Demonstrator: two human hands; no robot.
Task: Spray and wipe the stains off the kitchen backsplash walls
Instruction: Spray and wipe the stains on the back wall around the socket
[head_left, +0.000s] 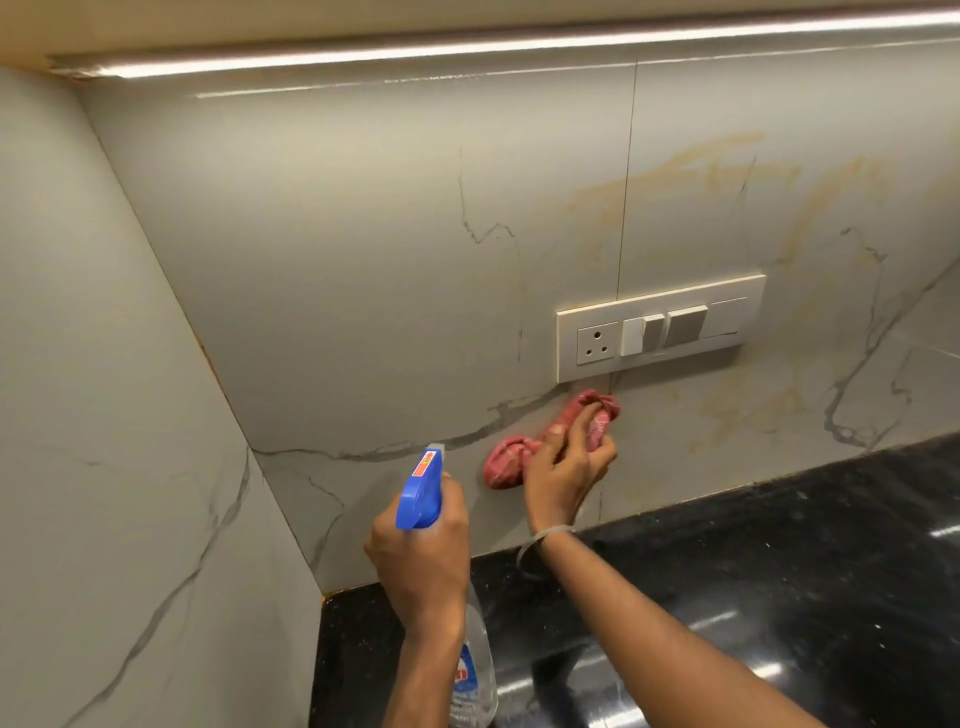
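Grips with the left hand (421, 566) a clear plastic spray bottle with a blue trigger head (420, 491), fingers curled round the neck, nozzle pointing away toward the far wall. Holds it low at near left, above the left end of the glossy black stone countertop (779, 571), with the bottle's body hanging down to the bottom edge of the view. Presses with the right hand (563, 470) a crumpled pink-red cloth (506, 462) against the grey-white marble-veined backsplash wall (337, 286), thumb and fingers bunched into the fabric. Has the cloth just below the left corner of the cream rectangular switch plate (660, 327), its upper end close under the plate's lower edge, its lower end spilling out left of the hand. Wears a thin silvery bangle (553, 532) on the right wrist. Shows pale yellow-brown smeared stains (727, 171) on the wall above the plate and to its right, with fainter ones lower right, between plate and countertop. Carries on the plate a three-pin socket at left and rocker switches to the right. Meets a second veined wall panel (78, 364) in a corner at left. Glows along the top from a long white light strip (467, 52).
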